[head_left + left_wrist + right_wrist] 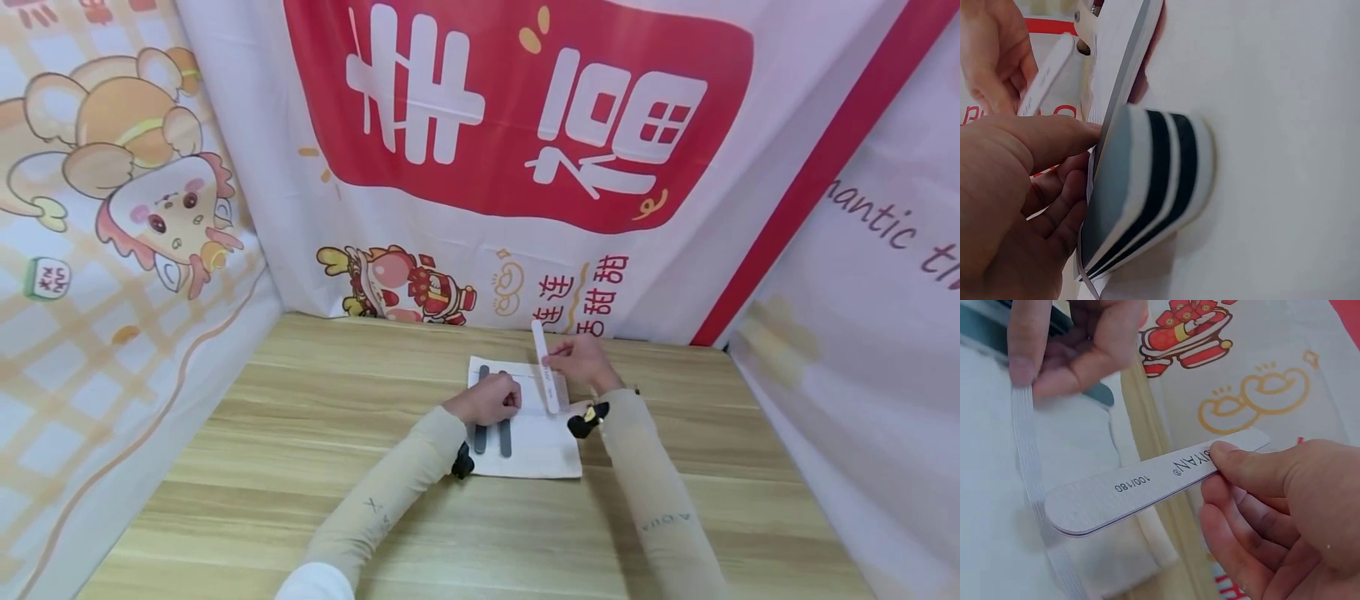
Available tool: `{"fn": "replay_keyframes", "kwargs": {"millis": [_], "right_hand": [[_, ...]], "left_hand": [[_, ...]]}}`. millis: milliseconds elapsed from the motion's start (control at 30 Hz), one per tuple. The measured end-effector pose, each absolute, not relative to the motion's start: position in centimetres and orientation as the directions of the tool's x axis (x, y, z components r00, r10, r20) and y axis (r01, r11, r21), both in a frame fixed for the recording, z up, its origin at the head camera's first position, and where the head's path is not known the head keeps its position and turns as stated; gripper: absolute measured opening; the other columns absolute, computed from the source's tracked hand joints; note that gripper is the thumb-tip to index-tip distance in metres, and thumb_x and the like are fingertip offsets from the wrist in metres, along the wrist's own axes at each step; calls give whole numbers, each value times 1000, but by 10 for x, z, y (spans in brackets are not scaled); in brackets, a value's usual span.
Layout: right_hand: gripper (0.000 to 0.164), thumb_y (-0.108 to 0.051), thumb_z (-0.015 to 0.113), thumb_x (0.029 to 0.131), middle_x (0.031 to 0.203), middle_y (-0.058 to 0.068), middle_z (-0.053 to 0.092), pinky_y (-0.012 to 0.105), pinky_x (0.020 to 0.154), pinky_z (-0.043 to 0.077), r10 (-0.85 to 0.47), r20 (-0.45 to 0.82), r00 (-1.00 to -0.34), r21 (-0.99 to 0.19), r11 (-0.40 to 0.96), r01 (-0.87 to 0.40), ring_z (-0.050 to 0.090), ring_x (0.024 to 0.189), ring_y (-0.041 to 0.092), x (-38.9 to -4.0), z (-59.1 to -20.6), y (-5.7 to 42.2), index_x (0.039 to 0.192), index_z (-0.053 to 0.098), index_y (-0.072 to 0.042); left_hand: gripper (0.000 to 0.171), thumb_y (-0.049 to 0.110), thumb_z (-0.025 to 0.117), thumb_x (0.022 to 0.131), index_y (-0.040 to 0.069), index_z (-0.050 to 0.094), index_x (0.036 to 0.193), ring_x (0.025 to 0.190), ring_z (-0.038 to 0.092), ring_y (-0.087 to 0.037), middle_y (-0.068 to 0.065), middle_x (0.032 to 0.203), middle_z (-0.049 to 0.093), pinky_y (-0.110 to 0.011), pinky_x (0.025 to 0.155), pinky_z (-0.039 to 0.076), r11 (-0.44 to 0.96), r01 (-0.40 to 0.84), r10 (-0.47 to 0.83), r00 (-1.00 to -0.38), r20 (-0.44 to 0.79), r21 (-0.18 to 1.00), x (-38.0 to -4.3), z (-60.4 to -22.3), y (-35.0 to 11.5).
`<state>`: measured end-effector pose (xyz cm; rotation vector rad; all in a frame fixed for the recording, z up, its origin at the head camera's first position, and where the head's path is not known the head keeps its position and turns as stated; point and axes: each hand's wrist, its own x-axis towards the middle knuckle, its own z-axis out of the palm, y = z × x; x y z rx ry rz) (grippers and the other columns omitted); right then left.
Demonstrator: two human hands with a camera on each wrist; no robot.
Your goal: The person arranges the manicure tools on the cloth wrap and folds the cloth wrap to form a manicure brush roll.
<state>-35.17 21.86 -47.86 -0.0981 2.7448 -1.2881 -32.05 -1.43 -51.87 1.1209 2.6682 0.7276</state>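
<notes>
My right hand (581, 363) pinches a white nail file (546, 379) between thumb and fingers, tilted over the right part of a white fabric case (543, 460). Printed on the file in the right wrist view is "100/180". My left hand (493, 398) is over the case's left part, its thumb and fingertip pinching a ribbed white elastic band (1027, 456). Two grey files (481, 437) lie side by side under and beside that hand. Close up in the left wrist view, one grey piece shows a rounded end with black and white layers (1169, 165).
The case lies on a wood-grain table (360, 375). A printed cloth (517, 125) hangs behind the table, with more printed cloth (127, 208) along the left and right sides. Both wrists carry small black devices (462, 461).
</notes>
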Motion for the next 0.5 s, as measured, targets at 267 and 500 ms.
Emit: {"fn": "replay_keyframes", "kwargs": {"millis": [267,500], "right_hand": [[22,-13,81,93,93,15,78,27,72,60,-34,-9,-999,-898,441,-7,74,79,17,-365,-511,188,107,76,4],[26,-14,76,97,102,21,79,20,70,53,-21,-51,-998,-911,411,38,70,81,13,-360,-527,180,112,76,7]], "left_hand": [[11,2,68,98,8,75,91,77,54,-9,1,80,66,-23,77,47,591,625,706,-707,48,511,-322,-521,-14],[14,5,65,102,10,72,91,85,56,-11,2,86,65,-25,83,48,599,604,702,-712,18,525,-324,-522,-16]]}}
